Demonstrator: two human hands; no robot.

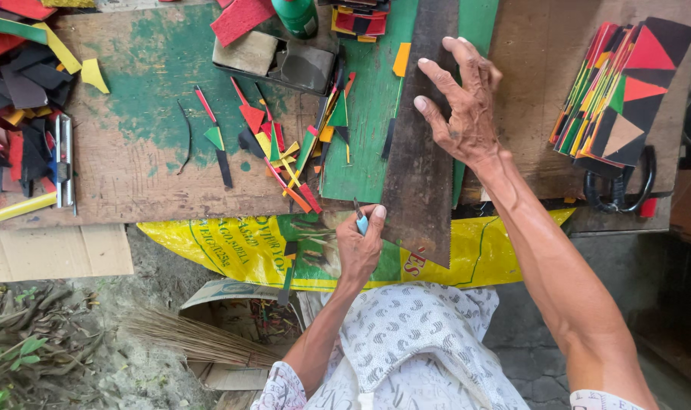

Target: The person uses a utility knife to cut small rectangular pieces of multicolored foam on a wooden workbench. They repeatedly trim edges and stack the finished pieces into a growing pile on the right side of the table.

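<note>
The right hand [467,106] presses flat, fingers spread wide, on a dark straightedge [420,152] laid over a green sheet [360,129] on the wooden board [132,167]. The left hand [360,247] is closed around a blue-handled knife [360,219] at the straightedge's near end, beside the sheet's edge. If the pressing eases, the straightedge could skid — the blade might wander off line or toward the fingers. Coloured scraps [284,144] lie just left.

Green sheet [364,129] — perhaps brown straightedge [421,159]
</note>
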